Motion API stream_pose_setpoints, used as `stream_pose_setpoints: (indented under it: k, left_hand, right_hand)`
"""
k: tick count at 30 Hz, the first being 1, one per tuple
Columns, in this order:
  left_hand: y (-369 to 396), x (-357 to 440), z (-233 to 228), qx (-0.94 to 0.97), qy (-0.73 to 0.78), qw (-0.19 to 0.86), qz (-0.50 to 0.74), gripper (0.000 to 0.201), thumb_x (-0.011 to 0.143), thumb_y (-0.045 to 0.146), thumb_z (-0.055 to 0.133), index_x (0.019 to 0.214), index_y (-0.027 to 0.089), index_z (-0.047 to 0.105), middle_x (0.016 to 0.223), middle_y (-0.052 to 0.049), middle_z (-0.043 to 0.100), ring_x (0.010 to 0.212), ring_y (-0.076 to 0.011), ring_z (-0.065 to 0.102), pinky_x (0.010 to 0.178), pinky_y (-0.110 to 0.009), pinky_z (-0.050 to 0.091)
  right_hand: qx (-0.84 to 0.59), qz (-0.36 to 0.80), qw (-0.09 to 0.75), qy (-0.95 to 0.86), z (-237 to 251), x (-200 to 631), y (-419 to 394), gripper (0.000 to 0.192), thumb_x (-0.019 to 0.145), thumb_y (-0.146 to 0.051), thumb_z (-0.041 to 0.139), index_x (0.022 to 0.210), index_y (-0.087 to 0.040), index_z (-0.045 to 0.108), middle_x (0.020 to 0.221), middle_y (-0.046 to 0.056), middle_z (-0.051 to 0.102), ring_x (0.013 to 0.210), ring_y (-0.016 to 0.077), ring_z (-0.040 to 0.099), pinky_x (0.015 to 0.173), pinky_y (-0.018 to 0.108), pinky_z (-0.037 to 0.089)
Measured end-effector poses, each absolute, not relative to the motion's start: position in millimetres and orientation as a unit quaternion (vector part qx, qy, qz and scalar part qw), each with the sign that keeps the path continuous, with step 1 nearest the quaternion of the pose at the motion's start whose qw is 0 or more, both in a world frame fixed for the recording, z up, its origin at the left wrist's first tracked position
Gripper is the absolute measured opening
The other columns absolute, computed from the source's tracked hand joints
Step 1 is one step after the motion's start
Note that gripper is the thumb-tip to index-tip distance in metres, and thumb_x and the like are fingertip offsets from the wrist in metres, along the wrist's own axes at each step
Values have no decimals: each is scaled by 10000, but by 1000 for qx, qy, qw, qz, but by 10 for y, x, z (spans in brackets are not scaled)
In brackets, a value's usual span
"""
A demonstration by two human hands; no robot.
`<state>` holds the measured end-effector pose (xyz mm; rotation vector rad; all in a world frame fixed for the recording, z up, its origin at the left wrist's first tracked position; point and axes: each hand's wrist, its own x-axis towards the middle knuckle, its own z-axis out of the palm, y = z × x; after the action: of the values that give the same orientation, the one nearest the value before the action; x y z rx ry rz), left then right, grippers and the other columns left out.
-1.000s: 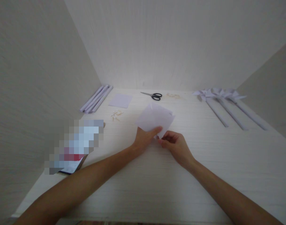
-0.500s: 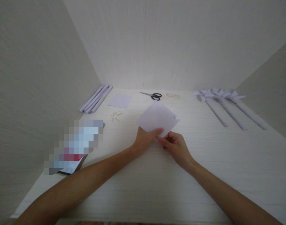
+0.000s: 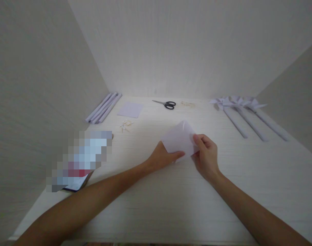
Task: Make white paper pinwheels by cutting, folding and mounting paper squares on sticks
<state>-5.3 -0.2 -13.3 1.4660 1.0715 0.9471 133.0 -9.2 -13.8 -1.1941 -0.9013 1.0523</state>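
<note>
A white square sheet of paper (image 3: 180, 136) is held up over the table between both hands, one corner pointing away from me. My left hand (image 3: 165, 153) grips its lower left part, thumb on top and the other fingers hidden underneath. On the right side, my right hand (image 3: 206, 152) pinches the edge near a corner between thumb and fingers. A faint crease or sheen shows near the far corner. Whether the paper has cuts in it is hard to make out here.
Scissors (image 3: 166, 104) lie at the back, beside small pale pieces (image 3: 187, 104). At left are rolled paper sticks (image 3: 103, 108), a paper square (image 3: 130, 109), more small pieces (image 3: 126, 125) and a phone (image 3: 79, 181). Three paper pinwheels (image 3: 238, 102) lie at right.
The paper has moved right and turned. My right hand has gone from the near corner to the right edge and now pinches there. My left hand has shifted right with the paper.
</note>
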Motion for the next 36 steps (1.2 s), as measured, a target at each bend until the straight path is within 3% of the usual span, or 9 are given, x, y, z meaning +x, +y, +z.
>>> stream_pose_setpoints:
  k: [5,9,12,16,24,30,36]
  left_hand:
    - [31,-81,-127,566,482,531,407,254,612,326,621,751,115,641,729,-53,662,654,-166,590,599,-291,476]
    - [112,-106,-142,424,484,537,546,243,581,331,652,684,111,634,631,-26,629,561,-120,555,573,-264,470]
    - [139,-94,-159,355,447,562,599,251,559,316,676,696,110,629,687,-46,643,612,-126,571,609,-266,475]
    - [110,-60,-154,366,442,585,573,295,540,330,690,727,110,629,754,-67,654,671,-147,584,625,-271,475]
    - [43,-58,-104,467,441,551,533,287,548,295,690,776,132,631,801,-45,654,717,-154,590,700,-293,469]
    - [59,-54,-111,453,469,532,540,241,553,290,679,737,142,630,836,-49,653,745,-161,588,719,-303,467]
    - [65,-56,-95,434,467,538,552,274,552,262,677,795,146,629,826,-55,654,805,-177,585,760,-321,461]
  right_hand:
    - [-495,495,643,-312,-81,1351,-71,234,584,-285,678,493,-155,507,417,-67,419,376,40,356,345,165,246]
    - [-497,528,584,-365,-74,1323,-89,195,573,-271,692,515,-153,548,417,-43,479,373,53,400,357,183,281]
    - [-498,538,547,-403,-91,1291,-118,196,595,-285,686,533,-151,556,425,-30,501,372,58,410,362,190,286]
    - [-490,539,544,-415,-107,1256,-150,195,626,-292,668,553,-152,552,435,-32,506,373,51,410,361,182,280]
    - [-489,547,530,-425,-109,1237,-158,211,635,-312,658,554,-156,539,427,-43,496,362,49,402,352,176,275]
    - [-495,547,452,-501,-89,1249,-163,235,637,-337,643,546,-145,543,426,-36,490,361,54,399,355,189,280]
    - [-498,541,438,-517,-59,1229,-174,178,594,-283,665,584,-154,542,424,-61,463,365,48,377,354,188,271]
